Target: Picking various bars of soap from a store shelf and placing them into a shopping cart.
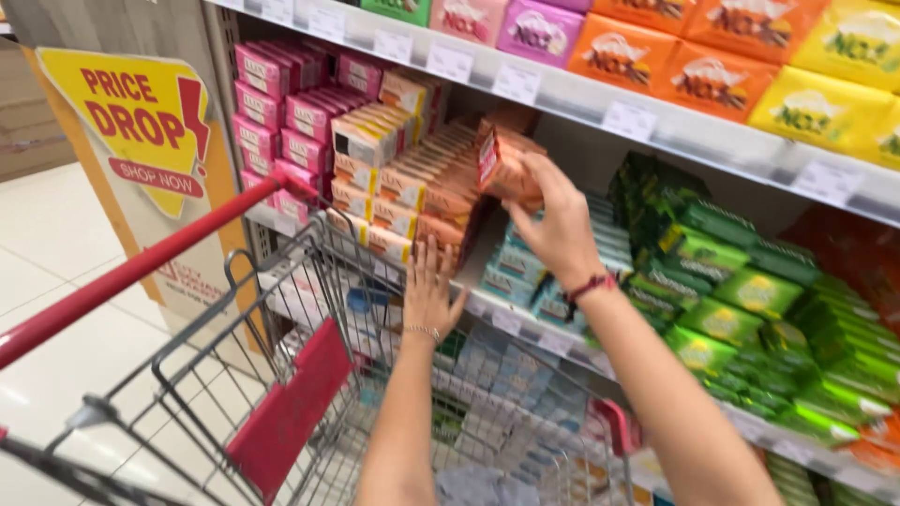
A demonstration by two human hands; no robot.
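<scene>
R hand (pixel 560 225) is clenched round a small orange soap box (pixel 502 167), held up in front of the middle shelf (pixel 525 323), just above the stacked rows of peach-orange boxes (pixel 427 192). L hand (pixel 429 290) is open, fingers spread, palm flat against the front of that stack near the shelf edge, gripping nothing. The wire cart (pixel 281 309) w/ the red handle (pixel 131 272) sits right below, pushed up to the shelving. To do this bit well, I'd judge: keep the L palm braced on the front row so the stack can't tip fwd, and move the box w/ the R hand straight and level, not angled — the neighbouring boxes are packed tight and a skewed corner would likely catch one. Grip on the short sides, thumb under, so the thin card doesn't crush. Pink boxes (pixel 281 103) to the left and green packs (pixel 741 290) to the right are well clear — no need to reach near them.
</scene>
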